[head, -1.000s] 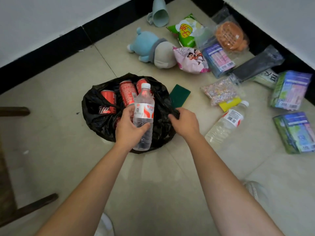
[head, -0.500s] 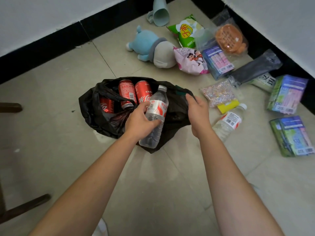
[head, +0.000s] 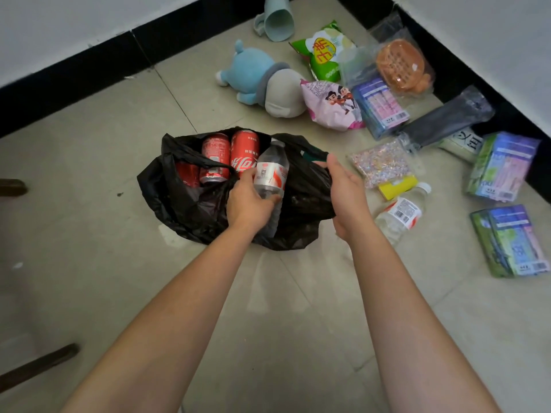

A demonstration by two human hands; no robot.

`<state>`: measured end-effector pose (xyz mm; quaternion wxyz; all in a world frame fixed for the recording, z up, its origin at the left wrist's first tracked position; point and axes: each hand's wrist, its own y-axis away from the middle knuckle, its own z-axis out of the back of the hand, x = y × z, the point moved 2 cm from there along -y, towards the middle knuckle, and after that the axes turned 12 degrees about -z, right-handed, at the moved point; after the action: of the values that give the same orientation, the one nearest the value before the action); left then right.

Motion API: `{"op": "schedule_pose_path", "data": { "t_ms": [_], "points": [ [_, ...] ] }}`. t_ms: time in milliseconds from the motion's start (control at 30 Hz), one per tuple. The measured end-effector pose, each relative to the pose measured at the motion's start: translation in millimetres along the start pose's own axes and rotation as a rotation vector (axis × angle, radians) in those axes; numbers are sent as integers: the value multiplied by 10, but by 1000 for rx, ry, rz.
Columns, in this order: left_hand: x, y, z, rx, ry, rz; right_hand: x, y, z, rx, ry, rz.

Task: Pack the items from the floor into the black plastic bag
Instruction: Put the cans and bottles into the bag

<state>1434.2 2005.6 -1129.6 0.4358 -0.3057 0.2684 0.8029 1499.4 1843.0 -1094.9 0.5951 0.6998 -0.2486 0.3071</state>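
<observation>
The black plastic bag (head: 185, 204) lies open on the tiled floor with three red cola cans (head: 244, 153) inside. My left hand (head: 247, 204) grips a clear water bottle (head: 271, 174) with a red and white label, its cap end pushed into the bag's mouth beside the cans. My right hand (head: 343, 192) holds the bag's right rim, lifting it open; its fingertips are hidden in the plastic. A green sponge peeks out just above that hand.
To the right lie a second water bottle (head: 401, 211), a yellow pack (head: 398, 187), a glitter pouch (head: 380, 163), tissue packs (head: 504, 166), snack bags (head: 325, 50), a blue plush toy (head: 259, 77) and a cup (head: 277, 19). Walls meet at the far corner. Dark furniture legs (head: 35, 366) stand at left.
The bottle has moved forward and deeper into the bag's mouth. My right hand slid along the rim to the right and lifted it, covering most of the green sponge.
</observation>
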Motion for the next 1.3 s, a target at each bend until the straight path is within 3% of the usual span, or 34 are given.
{"op": "schedule_pose_path", "data": {
  "t_ms": [100,200,333,400,467,533,667,867,1000,1167,1300],
  "points": [
    [10,-48,22,-20,-37,-38,56,-21,27,11,-18,41],
    [6,-53,102,-7,-282,-184,69,-55,85,-48,-1,103],
    [-9,-70,411,-269,-581,-344,52,-86,113,-159,58,146],
    [73,-99,552,-238,-668,-265,39,-103,80,-175,125,123],
    [205,-118,629,-78,-678,-132,5,-116,12,-135,200,63],
    [264,-112,688,-38,-523,-86,-8,-111,-77,-80,237,48],
    [-31,-61,915,-416,54,-225,185,-82,-281,-77,252,250],
    [-521,37,1399,-672,251,-446,790,86,-403,-65,109,518],
    [-520,33,1614,-836,474,-387,818,155,-316,-19,30,514],
    [-387,82,1627,-901,560,-269,315,84,49,-277,145,357],
    [-398,98,1596,-876,454,-274,57,37,393,-523,93,224]
  ]
}}
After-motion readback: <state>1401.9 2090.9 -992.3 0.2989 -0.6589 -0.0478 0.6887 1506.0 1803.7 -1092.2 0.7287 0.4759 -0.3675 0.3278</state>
